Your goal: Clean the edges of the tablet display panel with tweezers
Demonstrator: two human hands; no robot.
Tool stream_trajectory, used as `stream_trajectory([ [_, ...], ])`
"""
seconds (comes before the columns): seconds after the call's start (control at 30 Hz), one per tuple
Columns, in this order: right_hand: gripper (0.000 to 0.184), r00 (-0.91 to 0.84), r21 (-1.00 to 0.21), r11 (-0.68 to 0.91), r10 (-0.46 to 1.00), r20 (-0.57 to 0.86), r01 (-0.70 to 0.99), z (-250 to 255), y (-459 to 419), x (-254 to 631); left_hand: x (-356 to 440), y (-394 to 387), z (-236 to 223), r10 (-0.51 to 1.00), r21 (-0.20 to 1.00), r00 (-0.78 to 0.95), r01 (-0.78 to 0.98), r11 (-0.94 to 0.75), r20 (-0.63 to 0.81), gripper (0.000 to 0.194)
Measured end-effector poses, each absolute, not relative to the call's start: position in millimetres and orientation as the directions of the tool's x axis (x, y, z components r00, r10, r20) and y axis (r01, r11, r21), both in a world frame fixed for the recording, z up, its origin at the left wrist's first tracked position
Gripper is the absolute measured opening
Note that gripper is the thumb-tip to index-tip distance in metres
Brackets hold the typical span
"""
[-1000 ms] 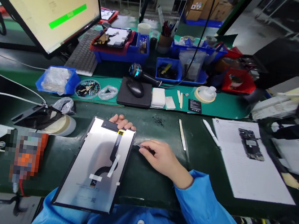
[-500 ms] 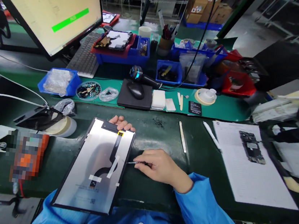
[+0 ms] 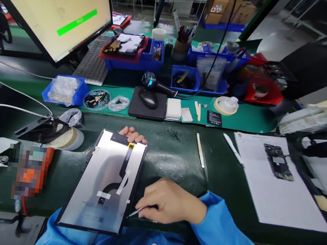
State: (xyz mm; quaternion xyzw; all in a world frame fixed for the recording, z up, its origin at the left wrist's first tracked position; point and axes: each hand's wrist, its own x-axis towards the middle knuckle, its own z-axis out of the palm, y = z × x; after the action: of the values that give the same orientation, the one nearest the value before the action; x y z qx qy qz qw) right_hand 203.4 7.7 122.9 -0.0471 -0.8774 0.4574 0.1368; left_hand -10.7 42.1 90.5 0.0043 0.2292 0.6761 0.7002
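My left hand (image 3: pixel 133 135) supports a tablet screen panel (image 3: pixel 92 181) from behind. Its fingertips show past the upper edge; the palm and thumb are hidden. The panel's silvery back faces me, tilted, with a black flex cable (image 3: pixel 125 163) and strips of white tape on it. Pinched in my right hand (image 3: pixel 168 202) is a pair of thin metal tweezers (image 3: pixel 133 213). Their tip is at the panel's right edge, near the lower corner; whether it touches is hard to tell.
A white plastic stick (image 3: pixel 200 150) lies on the bench right of the panel. Farther right, a circuit board (image 3: pixel 278 162) and a white pen (image 3: pixel 233 149) rest on paper (image 3: pixel 261 198). An orange meter (image 3: pixel 32 172) stands left. Behind are a mouse (image 3: pixel 148 98), a scanner (image 3: pixel 159 85) and blue bins (image 3: pixel 184 86).
My right hand has slid down along the panel's right edge toward me, carrying the tweezers from mid-edge to near the lower corner. My left hand and the panel have hardly moved.
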Motion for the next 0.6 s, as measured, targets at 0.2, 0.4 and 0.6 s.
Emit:
stream_trajectory([
  [0.2,0.024,-0.969,-0.841,0.527,0.12,0.218,-0.124,119.6,-5.4,202.6,-11.0,43.5,89.3,0.95,0.328,-0.016,-0.94,0.092,-0.313,0.072],
  [0.4,0.033,-0.963,-0.859,0.471,0.064,0.26,-0.201,112.4,-22.6,199.2,-11.0,43.9,87.5,0.961,0.35,-0.019,-0.933,0.083,-0.277,0.07],
  [0.6,0.027,-0.968,-0.882,0.448,0.113,0.222,-0.15,120.5,-14.0,199.0,-11.1,43.1,88.9,0.96,0.354,-0.016,-0.931,0.088,-0.281,0.071],
])
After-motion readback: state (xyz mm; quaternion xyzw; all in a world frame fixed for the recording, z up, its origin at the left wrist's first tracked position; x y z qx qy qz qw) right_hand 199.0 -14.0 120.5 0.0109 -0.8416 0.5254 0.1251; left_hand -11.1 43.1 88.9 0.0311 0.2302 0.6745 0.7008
